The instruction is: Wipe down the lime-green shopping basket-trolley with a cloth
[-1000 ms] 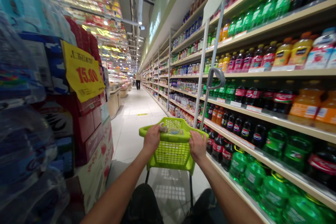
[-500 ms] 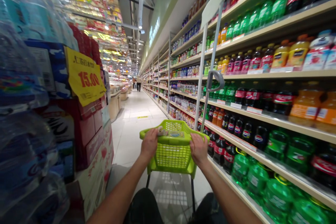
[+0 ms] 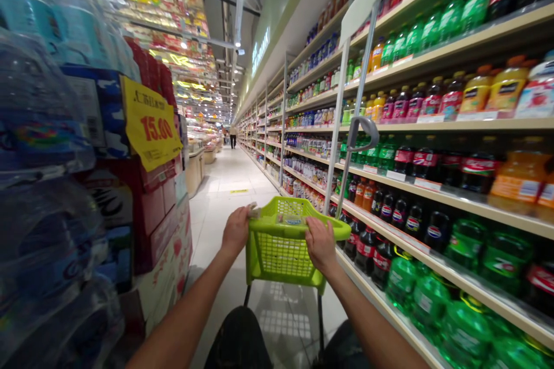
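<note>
A green plastic shopping cart (image 3: 283,253) is in front of me, its basket meshed and its handle facing me. My right hand (image 3: 321,242) is closed over the right part of the handle. My left hand (image 3: 236,232) is closed at the handle's left end, which it partly covers. A small, pale, see-through packet (image 3: 253,211) shows at the left fingertips; its exact kind cannot be made out. A clear label panel (image 3: 291,219) lies on the handle between my hands.
Shelves of bottled drinks (image 3: 433,176) line the right side, with a leaning metal pole with a grey grip (image 3: 362,134) before them. Stacked cartons (image 3: 153,213), water bottles (image 3: 47,225) and a yellow price sign (image 3: 153,124) stand left. A person (image 3: 232,136) is far down the tiled aisle (image 3: 216,207).
My left hand has shifted left along the handle, and the small packet has moved with it. My right hand has slid slightly left. The view has shifted a little left.
</note>
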### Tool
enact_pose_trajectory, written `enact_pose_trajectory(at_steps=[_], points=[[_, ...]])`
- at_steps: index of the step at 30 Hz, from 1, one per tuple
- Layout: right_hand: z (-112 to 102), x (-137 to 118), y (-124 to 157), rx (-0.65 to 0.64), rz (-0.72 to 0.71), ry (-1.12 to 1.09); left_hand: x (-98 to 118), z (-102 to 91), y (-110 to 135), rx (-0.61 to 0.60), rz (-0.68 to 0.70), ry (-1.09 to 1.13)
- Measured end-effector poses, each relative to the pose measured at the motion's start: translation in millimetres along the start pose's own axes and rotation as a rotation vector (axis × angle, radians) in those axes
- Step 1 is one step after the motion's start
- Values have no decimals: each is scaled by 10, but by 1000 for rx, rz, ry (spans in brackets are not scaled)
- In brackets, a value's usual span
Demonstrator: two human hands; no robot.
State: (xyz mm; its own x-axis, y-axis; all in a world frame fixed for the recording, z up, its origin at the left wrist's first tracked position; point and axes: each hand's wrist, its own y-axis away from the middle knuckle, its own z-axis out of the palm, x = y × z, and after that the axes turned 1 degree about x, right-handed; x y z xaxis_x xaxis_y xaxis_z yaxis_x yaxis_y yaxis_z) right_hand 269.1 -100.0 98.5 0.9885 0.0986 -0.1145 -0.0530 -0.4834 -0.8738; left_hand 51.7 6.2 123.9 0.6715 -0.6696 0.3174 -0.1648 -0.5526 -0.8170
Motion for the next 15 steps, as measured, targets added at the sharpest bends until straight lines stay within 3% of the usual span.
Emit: enact_pose_trajectory(at_steps=[3, 7, 9, 12, 15], points=[[2, 4, 11, 20, 24, 4, 1, 20, 16, 25, -49, 4], [-9, 10, 12, 16, -9, 24, 462, 284, 143, -46, 158, 98], [-20, 29, 18, 2, -35, 32, 555, 324, 160, -63, 219, 113], [-23, 46, 29, -3, -47, 25, 350, 186, 91, -70, 184, 89], [-10, 38, 30, 12, -34, 2, 28, -15, -11, -26, 13, 28]])
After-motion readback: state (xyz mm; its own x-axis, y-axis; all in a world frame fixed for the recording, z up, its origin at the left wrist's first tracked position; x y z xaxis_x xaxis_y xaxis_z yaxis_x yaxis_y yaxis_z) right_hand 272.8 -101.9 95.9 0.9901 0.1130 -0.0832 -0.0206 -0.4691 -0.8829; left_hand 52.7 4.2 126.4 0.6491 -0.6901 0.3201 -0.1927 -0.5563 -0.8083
